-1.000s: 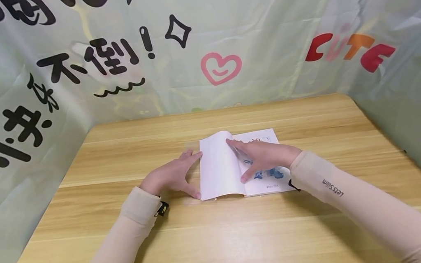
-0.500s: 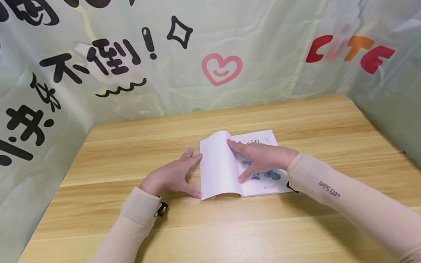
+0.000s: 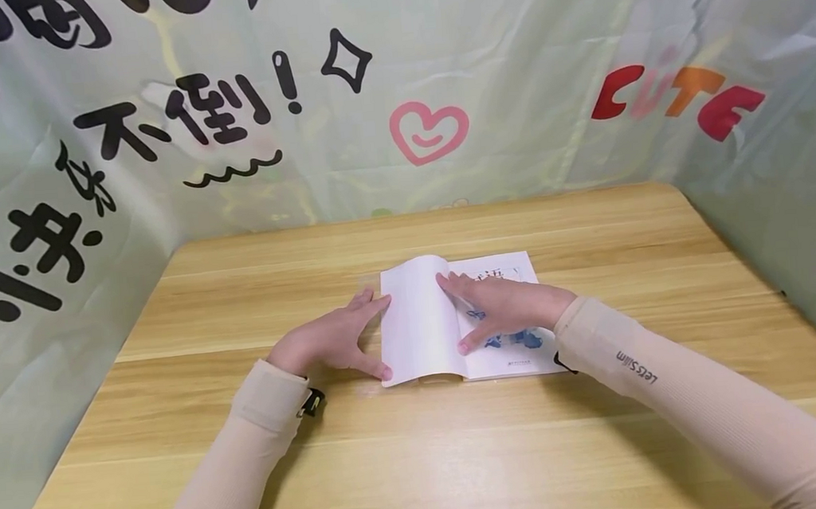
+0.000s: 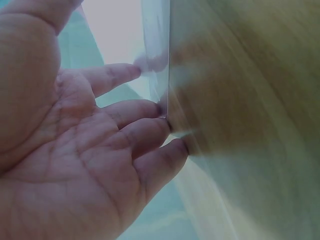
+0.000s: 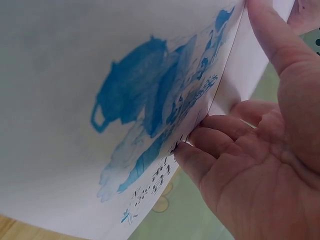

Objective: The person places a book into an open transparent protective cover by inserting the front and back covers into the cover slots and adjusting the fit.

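An open book lies at the middle of the table, its blank white left page bowed up near the spine. The right page carries dark lettering and a blue picture, partly covered by a hand. My left hand rests at the book's left edge, thumb and fingers spread, fingertips touching that edge. In the left wrist view the fingers reach the tabletop beside a clear film. Spread over the printed page, my right hand touches it along the spine with fingertips and thumb.
The book lies on a wood-grain table with rounded far corners. Pale fabric walls with lettering and a pink heart stand behind it and at both sides. Each wrist bears a dark strap-like device under the sleeve.
The book's left page edge has shifted slightly left, towards my left hand. My right hand has slid a little left along with it. My left hand has barely moved.
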The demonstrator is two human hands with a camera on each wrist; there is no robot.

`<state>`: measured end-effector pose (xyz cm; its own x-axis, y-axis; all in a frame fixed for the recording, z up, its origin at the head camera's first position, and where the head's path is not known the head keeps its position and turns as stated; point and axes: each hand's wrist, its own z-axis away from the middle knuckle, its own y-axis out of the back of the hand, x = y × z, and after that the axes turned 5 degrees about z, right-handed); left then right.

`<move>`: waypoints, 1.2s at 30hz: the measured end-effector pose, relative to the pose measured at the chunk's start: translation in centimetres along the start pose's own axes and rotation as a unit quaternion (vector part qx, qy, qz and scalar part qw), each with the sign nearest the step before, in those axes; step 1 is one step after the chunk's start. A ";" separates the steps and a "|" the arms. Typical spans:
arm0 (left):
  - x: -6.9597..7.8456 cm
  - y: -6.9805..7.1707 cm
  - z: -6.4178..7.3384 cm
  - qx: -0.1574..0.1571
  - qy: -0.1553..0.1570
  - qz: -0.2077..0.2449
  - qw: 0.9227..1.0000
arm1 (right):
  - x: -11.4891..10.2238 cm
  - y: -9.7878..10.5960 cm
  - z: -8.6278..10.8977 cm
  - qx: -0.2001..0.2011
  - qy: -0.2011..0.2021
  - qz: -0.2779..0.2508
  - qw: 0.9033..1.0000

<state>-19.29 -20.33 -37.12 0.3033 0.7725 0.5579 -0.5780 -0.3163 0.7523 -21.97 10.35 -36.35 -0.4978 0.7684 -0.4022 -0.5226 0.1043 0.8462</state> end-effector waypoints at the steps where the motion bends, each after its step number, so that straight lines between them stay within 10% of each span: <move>1: 0.0 0.0 0.0 0.000 -0.001 0.000 1.000 | 0.0 0.0 0.0 -0.002 0.001 0.000 1.000; 36: 0.1 0.0 -0.1 0.000 0.005 0.001 1.000 | -1.0 -0.2 -0.5 -0.007 0.006 0.016 1.000</move>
<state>-19.37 -20.20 -37.14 0.2946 0.7778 0.5552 -0.5780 -0.3177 0.7517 -21.72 9.26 -36.33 -0.5232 0.7635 -0.3786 -0.5152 0.0706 0.8542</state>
